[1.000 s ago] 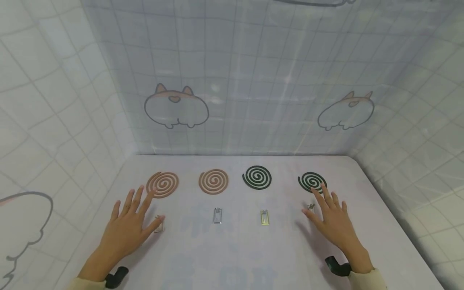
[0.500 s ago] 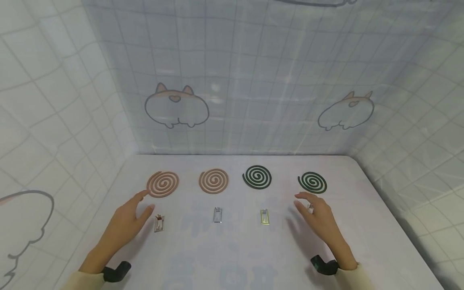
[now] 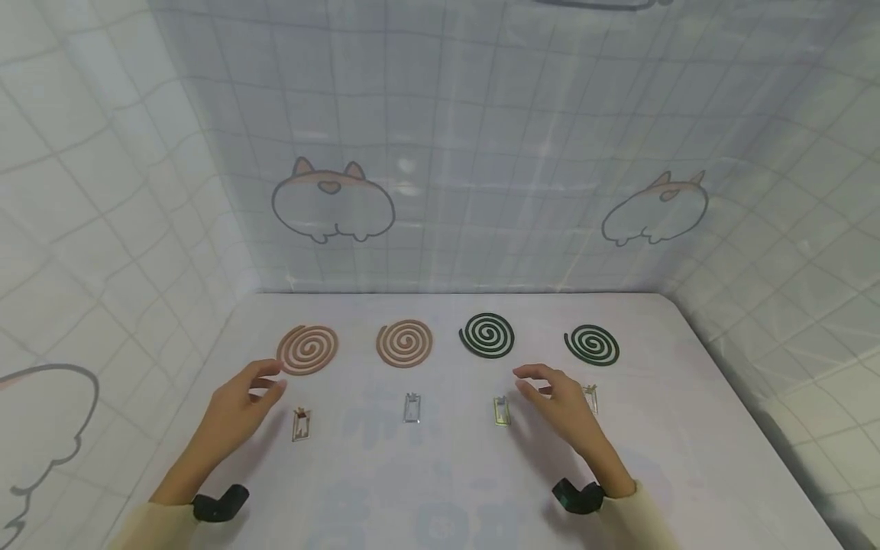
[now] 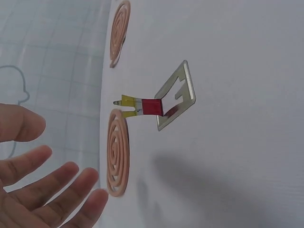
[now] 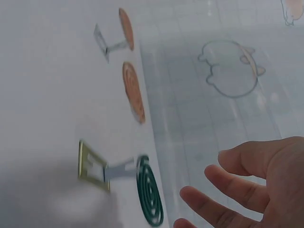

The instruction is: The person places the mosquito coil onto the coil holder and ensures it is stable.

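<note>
My left hand (image 3: 237,405) hovers with loosely bent fingers beside the left brown mosquito coil (image 3: 308,350) and a small metal coil stand (image 3: 301,425); nothing is in it. In the left wrist view that stand (image 4: 190,92) has a flat frame and an upright forked prong. My right hand (image 3: 565,405), also holding nothing, is above the table between a yellowish coil stand (image 3: 502,412) and the rightmost stand (image 3: 594,399). The right wrist view shows the yellowish stand (image 5: 83,164) near a green mosquito coil (image 5: 150,192), with relaxed fingers at the lower right.
A second brown coil (image 3: 405,344), two green coils, the left one (image 3: 486,335) and the right one (image 3: 592,345), form a row at the table's back with the first. A silver stand (image 3: 412,408) lies mid-table. Patterned curtains (image 3: 467,191) enclose the white table (image 3: 454,466).
My right hand has moved left from the rightmost stand toward the yellowish one. My left hand's spread fingers have drawn together and bent; it stays near the left stand.
</note>
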The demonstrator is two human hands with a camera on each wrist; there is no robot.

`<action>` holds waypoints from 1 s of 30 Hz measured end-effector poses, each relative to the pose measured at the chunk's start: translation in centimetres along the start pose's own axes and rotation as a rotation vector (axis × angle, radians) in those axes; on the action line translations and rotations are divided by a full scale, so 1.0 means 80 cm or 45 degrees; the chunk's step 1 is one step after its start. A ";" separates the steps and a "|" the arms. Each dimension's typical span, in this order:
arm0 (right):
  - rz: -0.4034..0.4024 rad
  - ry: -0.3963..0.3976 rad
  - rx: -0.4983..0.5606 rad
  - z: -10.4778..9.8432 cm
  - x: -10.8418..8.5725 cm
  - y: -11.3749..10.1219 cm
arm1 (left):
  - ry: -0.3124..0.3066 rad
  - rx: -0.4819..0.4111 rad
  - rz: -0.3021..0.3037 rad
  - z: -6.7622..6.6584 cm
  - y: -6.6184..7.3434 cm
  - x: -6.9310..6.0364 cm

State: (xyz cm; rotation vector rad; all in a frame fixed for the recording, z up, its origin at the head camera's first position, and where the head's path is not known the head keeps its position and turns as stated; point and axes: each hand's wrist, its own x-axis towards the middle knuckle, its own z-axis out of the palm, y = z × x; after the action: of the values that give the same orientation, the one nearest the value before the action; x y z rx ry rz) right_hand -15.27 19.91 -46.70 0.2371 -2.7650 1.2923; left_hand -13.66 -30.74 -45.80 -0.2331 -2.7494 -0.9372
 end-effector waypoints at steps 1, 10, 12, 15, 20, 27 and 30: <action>0.000 -0.012 0.019 0.003 0.001 -0.003 | -0.003 -0.002 -0.001 0.000 -0.001 0.001; -0.055 -0.082 0.129 0.027 0.018 -0.036 | -0.003 0.006 -0.023 0.001 -0.017 0.015; -0.071 -0.094 0.155 0.036 0.023 -0.045 | 0.009 0.008 -0.024 0.001 -0.020 0.017; -0.080 -0.118 0.187 0.052 0.032 -0.059 | 0.021 0.007 -0.013 0.001 -0.023 0.020; -0.081 -0.176 0.235 0.082 0.046 -0.079 | 0.019 -0.006 0.006 0.001 -0.028 0.026; -0.119 -0.259 0.254 0.118 0.057 -0.104 | -0.031 -0.021 -0.100 0.000 -0.048 0.033; -0.153 -0.295 0.256 0.134 0.061 -0.112 | -0.058 -0.022 -0.159 -0.001 -0.052 0.035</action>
State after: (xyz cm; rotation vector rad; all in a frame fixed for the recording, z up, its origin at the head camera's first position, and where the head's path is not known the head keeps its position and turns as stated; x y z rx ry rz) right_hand -18.56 5.51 -46.09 0.5928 -2.7469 1.6042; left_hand -17.26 -33.85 -47.40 -0.0872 -2.8266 -0.9985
